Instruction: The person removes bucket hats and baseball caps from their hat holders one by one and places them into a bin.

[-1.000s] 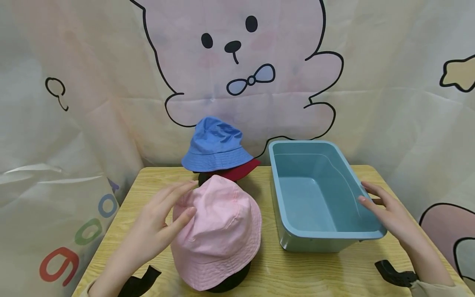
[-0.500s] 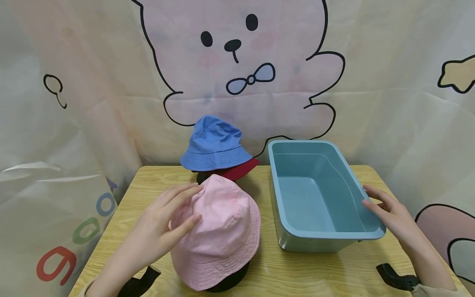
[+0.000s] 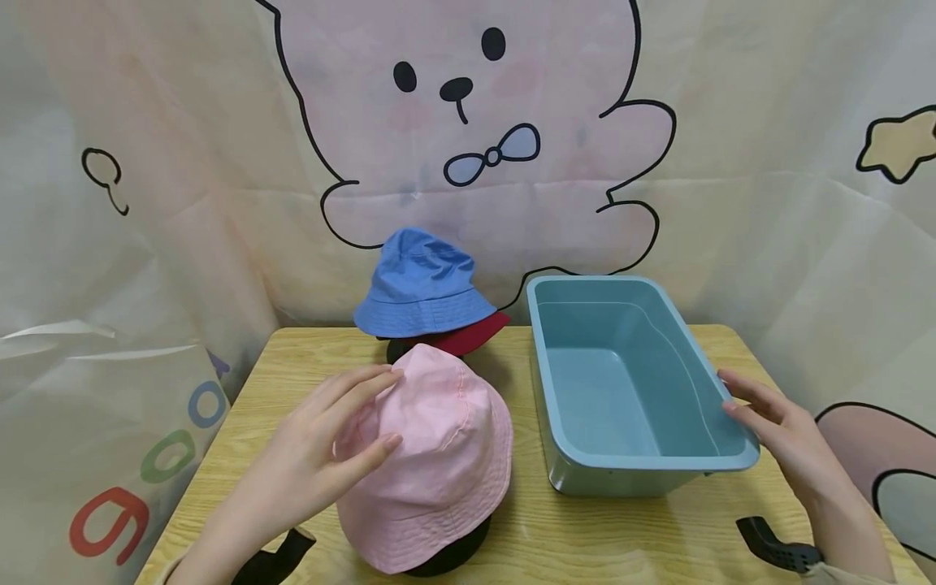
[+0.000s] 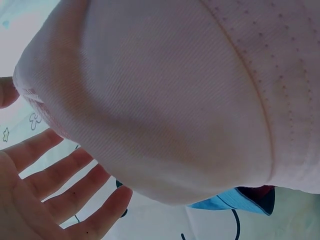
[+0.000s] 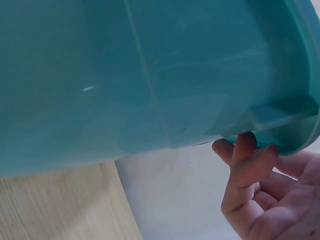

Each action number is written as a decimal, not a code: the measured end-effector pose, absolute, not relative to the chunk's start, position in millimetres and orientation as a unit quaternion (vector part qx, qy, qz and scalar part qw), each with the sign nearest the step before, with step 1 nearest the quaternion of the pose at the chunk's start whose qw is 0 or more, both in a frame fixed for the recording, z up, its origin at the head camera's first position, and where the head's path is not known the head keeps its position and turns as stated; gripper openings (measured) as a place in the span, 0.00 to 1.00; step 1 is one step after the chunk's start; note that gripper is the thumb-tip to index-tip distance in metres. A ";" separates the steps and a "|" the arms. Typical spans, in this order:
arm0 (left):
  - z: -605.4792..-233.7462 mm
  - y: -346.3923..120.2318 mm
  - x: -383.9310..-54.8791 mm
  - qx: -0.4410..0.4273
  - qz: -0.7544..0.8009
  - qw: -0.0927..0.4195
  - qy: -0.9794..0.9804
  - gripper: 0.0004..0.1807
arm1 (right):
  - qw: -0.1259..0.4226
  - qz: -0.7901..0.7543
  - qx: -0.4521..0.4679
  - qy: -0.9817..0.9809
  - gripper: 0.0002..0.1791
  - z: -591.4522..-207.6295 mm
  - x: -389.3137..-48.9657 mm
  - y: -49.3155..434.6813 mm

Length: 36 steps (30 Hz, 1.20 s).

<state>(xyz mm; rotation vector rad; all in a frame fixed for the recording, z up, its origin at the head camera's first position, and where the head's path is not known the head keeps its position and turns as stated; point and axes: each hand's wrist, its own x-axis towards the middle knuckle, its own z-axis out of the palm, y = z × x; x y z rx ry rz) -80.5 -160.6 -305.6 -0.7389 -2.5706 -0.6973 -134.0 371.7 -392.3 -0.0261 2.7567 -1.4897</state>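
Note:
In the head view, a pink bucket hat [image 3: 431, 455] sits at the front of the table over something black that shows beneath its brim. My left hand [image 3: 322, 447] is at the left of its crown, fingers spread and fairly straight. The left wrist view has the fingertips beside the pink cloth; contact is hard to judge. At the right stands a blue-green plastic bin [image 3: 552, 406] with nothing in it. My right hand [image 3: 778, 431] holds the bin's right rim, thumb on top. Its other fingers [image 5: 245, 172] curl below the rim in the right wrist view.
Behind the pink hat, a blue bucket hat [image 3: 422, 284] rests over a red brim [image 3: 475, 333], with something black below. The wooden table [image 3: 592, 544] ends against a printed curtain [image 3: 702, 236] at the back and sides.
My left hand has shifted slightly right, closer over the pink hat's crown. The right hand has slid a little outward along the bin's rim. Hats and bin stay in place.

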 end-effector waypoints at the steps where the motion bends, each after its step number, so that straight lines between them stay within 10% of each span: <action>1: -305.8 -160.3 -80.6 -0.263 -0.247 0.188 -0.914 0.33 | 0.004 -0.479 -0.009 0.878 0.31 -393.1 -134.0 372.0; 36: -305.8 -157.6 -84.9 -0.321 -0.255 0.202 -0.889 0.30 | -0.022 -0.735 -0.090 0.672 0.28 -418.8 -114.7 378.6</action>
